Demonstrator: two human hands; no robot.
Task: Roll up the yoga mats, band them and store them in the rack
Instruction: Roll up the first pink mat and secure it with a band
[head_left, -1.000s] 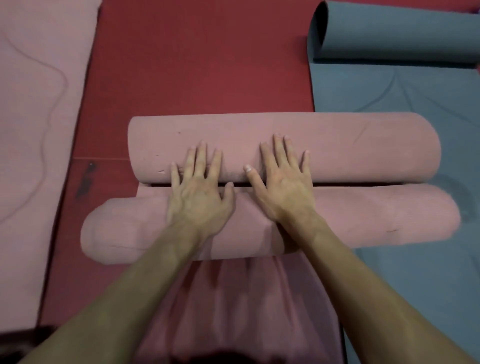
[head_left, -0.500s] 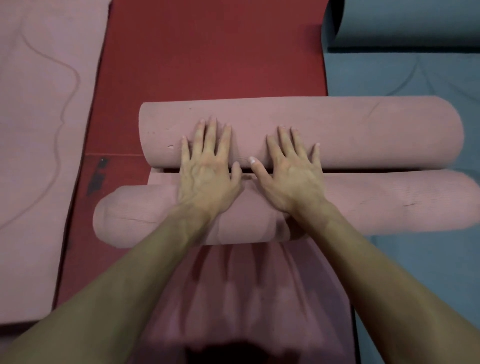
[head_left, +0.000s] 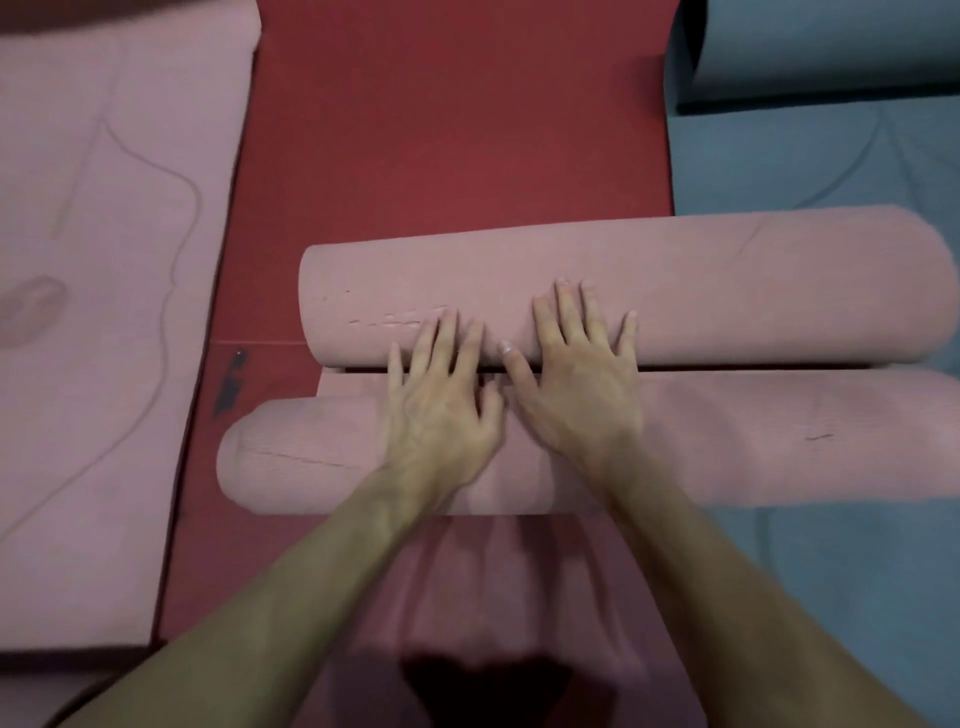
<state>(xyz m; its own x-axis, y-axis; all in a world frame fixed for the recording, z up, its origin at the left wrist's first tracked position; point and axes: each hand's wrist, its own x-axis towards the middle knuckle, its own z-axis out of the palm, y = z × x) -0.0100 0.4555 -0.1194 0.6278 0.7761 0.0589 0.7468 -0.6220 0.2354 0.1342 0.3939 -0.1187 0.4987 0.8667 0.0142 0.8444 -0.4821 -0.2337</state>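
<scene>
A pink yoga mat lies across the middle, rolled from both ends into two parallel rolls. The far roll (head_left: 753, 280) is the thicker one and the near roll (head_left: 779, 441) lies against it. My left hand (head_left: 441, 410) and my right hand (head_left: 582, 384) rest side by side over the seam between the rolls. Their straight, spread fingers press flat on the far roll and their palms lie on the near roll. Neither hand grips anything.
A red mat (head_left: 457, 114) lies flat under the pink rolls. A flat pink mat (head_left: 104, 312) covers the left side. A blue-grey mat (head_left: 831, 166) lies at the right, its far end curled into a roll (head_left: 831, 47).
Both hands have slid back toward me along the far roll and closer together. The view has shifted, so the rolls appear lower and further right.
</scene>
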